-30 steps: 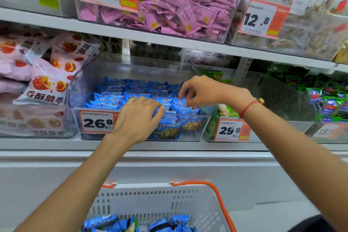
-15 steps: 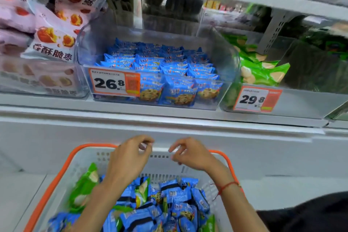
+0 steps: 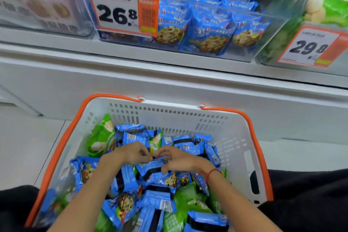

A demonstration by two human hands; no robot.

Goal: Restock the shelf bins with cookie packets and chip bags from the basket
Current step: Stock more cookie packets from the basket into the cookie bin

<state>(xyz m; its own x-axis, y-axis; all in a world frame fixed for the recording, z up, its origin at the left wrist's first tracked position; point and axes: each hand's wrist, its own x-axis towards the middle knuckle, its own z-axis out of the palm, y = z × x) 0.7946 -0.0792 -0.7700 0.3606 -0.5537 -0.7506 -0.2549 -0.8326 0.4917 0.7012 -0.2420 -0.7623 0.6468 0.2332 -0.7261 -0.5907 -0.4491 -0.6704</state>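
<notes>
Both hands are now reaching down from the clear shelf bin (image 3: 188, 24) into the white orange-rimmed basket (image 3: 235, 137): left hand (image 3: 131, 153) and right hand (image 3: 177, 158) are pinching one blue cookie packet (image 3: 150, 166) atop the pile, starting another restocking round.

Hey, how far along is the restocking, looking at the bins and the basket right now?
Done: the clear bin behind the 26.8 tag already holds rows of blue cookie packets. In hand: the left hand and right hand are down in the basket, fingers closing on a blue packet. Left: many blue packets and green chip bags remain in the basket.
</notes>
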